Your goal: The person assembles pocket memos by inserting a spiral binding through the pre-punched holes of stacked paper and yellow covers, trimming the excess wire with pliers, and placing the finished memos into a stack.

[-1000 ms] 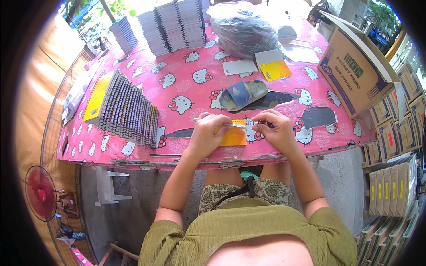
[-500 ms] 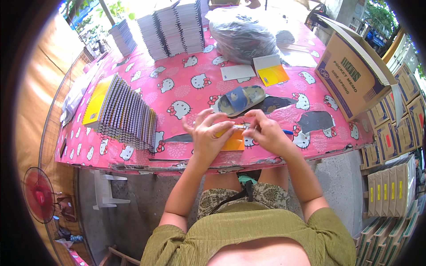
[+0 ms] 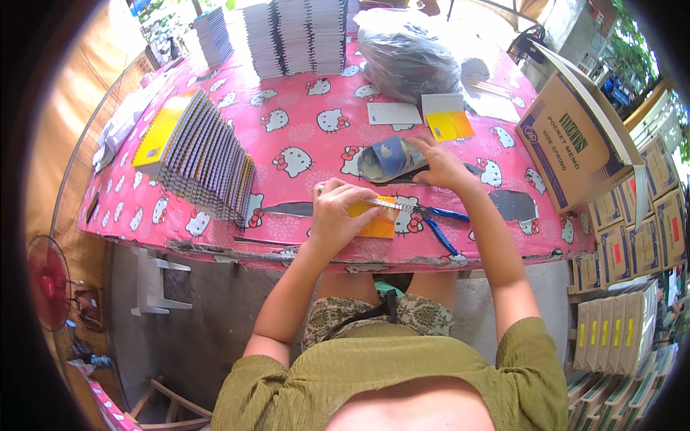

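My left hand (image 3: 339, 215) pinches a small yellow-orange notebook (image 3: 375, 226) near the table's front edge, fingers on top of its upper part. A thin wire coil (image 3: 405, 207) sticks out to the right from the notebook's holes. My right hand (image 3: 444, 167) is over the right end of a blue patterned slipper (image 3: 390, 159), its fingers apart; the slipper's end is partly hidden under it, and whether they touch I cannot tell. Pliers with blue handles (image 3: 440, 233) lie on the table beside the coil, below my right wrist.
A tall stack of spiral notebooks (image 3: 205, 158) stands at the left. Farther back are white page stacks (image 3: 295, 39), a plastic bag (image 3: 410, 57) and loose notebook sheets (image 3: 449, 118). An open cardboard box (image 3: 575, 136) sits at the right. The pink tablecloth (image 3: 287, 208) has torn patches.
My right hand has moved up and away from the notebook to the slipper, uncovering the coil and pliers. My left hand stays on the notebook. The view has shifted slightly.
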